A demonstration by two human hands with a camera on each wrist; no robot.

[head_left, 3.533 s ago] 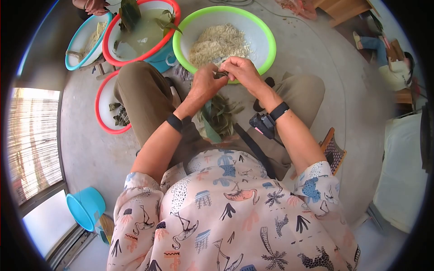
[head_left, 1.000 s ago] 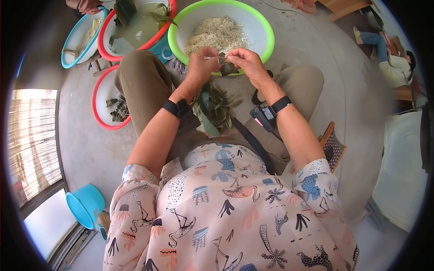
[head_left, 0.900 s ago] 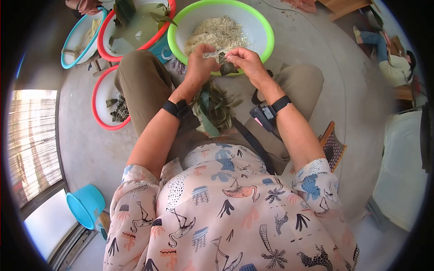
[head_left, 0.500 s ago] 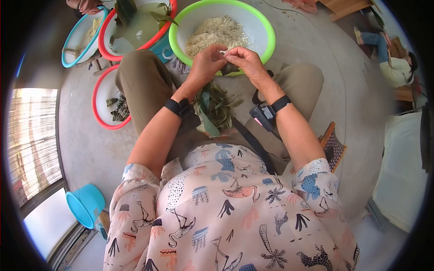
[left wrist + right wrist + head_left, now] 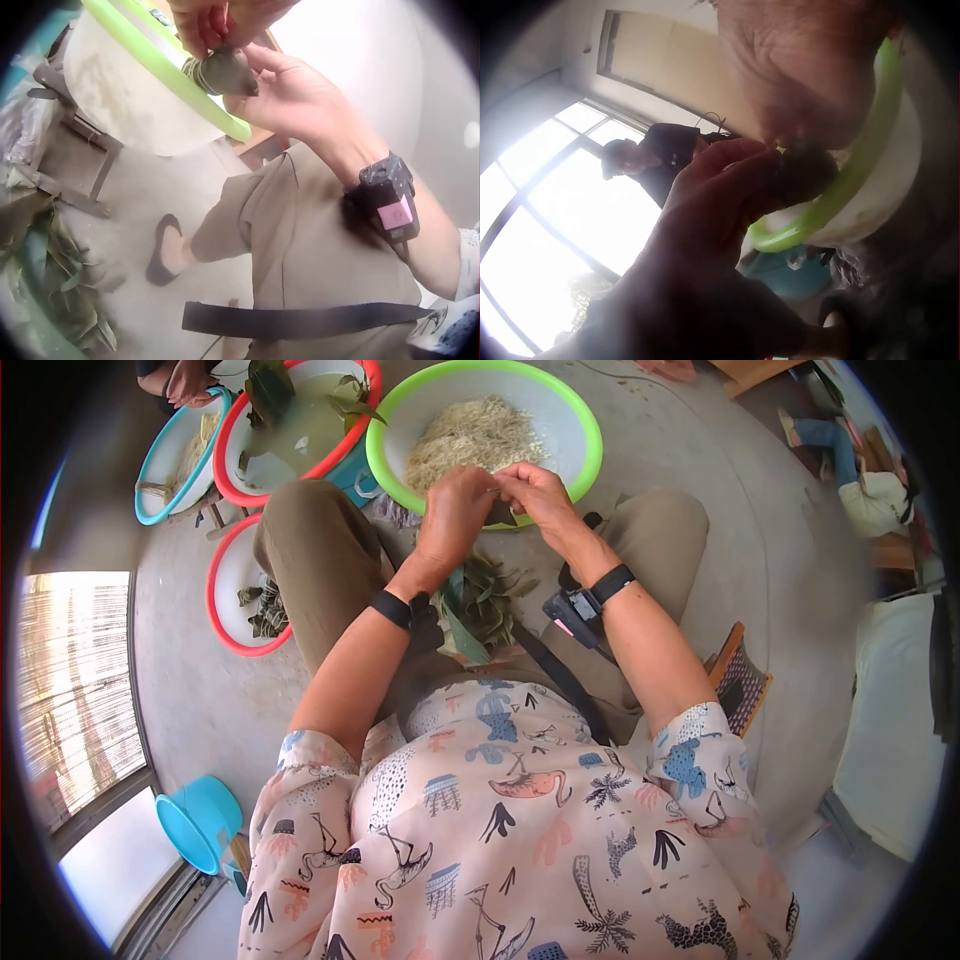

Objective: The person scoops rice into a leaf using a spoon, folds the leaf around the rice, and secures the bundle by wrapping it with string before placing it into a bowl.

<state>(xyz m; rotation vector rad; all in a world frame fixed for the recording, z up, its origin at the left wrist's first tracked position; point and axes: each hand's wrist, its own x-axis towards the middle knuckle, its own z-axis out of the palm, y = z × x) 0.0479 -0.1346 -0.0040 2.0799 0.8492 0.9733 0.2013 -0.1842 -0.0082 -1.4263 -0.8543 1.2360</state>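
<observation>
A leaf-wrapped rice dumpling (image 5: 236,73), dark green with pale string (image 5: 196,75) wound round one end, is held over the near rim of the green-rimmed basin (image 5: 590,465). My right hand (image 5: 540,500) grips it between thumb and fingers; the left wrist view shows its palm side. My left hand (image 5: 455,510) is curled close against the wound end and pinches the string. In the right wrist view the dumpling (image 5: 810,174) is dark and blurred between my left hand (image 5: 705,195) and right hand (image 5: 802,67). Soaked rice (image 5: 475,435) is heaped in the basin.
Long green leaves (image 5: 480,600) lie between my knees. On the left, a red-rimmed basin (image 5: 215,585) holds several wrapped dumplings (image 5: 268,610). Behind it stand a red-rimmed basin of water and leaves (image 5: 225,450) and a blue-rimmed one (image 5: 150,485). Another person's hands (image 5: 188,382) show there.
My left hand, held apart from the right with thumb and forefinger spread about a second ago, has closed in against it. The dumpling, visible below the fingers then, is now mostly covered in the head view.
</observation>
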